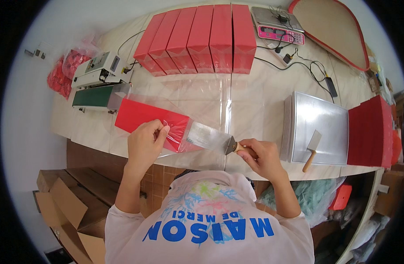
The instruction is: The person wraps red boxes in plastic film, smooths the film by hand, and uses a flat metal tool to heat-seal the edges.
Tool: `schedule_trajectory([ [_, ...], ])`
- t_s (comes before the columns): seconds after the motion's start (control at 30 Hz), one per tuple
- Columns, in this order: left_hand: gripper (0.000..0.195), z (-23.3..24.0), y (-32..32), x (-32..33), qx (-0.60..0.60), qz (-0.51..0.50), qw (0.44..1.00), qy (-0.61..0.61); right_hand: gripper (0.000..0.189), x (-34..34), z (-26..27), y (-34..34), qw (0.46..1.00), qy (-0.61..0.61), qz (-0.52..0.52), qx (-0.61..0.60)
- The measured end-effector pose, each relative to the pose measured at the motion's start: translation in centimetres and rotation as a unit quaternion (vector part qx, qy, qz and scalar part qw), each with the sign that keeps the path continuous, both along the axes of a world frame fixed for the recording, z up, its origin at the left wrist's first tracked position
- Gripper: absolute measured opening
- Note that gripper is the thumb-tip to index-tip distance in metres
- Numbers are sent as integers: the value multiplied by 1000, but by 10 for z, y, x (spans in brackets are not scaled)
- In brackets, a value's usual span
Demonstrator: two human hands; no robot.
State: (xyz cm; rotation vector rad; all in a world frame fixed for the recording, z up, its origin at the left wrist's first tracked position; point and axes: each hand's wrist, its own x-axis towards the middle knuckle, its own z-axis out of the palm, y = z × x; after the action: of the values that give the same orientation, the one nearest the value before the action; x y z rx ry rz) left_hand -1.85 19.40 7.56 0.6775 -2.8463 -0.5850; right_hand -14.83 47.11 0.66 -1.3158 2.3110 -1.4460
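Observation:
A red box [149, 120] lies aslant on the table before me, with clear plastic film [175, 133] around it. My left hand [145, 142] rests over the near side of the box and pinches the film between thumb and forefinger, drawing creases in it. My right hand [259, 156] grips the wooden handle of a wide-bladed scraper [210, 136]. Its metal blade points left, and the tip reaches the box's right end. Whether that tip sits under the film or against it, I cannot tell.
Several film-wrapped red boxes [198, 39] stand at the back. A band sealer [99, 81] is on the left, a pink-fronted scale [281, 33] at the back right. A smaller wooden-handled scraper [312, 150] lies on a metal tray [320, 122]. Black cables [301, 64] cross the table.

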Motion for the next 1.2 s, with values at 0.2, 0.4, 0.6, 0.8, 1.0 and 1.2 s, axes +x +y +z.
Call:
schedule_trajectory([
  [0.2,29,-12,-7,5,51,7,998,20,20,0,21,-15,997,61,35,37],
  [0.4,26,-17,-11,8,38,-10,998,40,19,8,35,-23,993,85,32,74],
  [0.6,16,-11,-15,15,9,-21,995,101,15,23,53,-38,990,107,28,84],
  [0.8,24,18,-19,33,-25,-216,970,107,13,31,59,-55,986,124,42,99],
  [1.0,20,5,-36,45,-68,-294,949,92,13,36,56,-69,985,128,58,95],
  [1.2,12,8,-58,40,-126,-313,931,143,14,35,59,-76,982,141,66,104],
])
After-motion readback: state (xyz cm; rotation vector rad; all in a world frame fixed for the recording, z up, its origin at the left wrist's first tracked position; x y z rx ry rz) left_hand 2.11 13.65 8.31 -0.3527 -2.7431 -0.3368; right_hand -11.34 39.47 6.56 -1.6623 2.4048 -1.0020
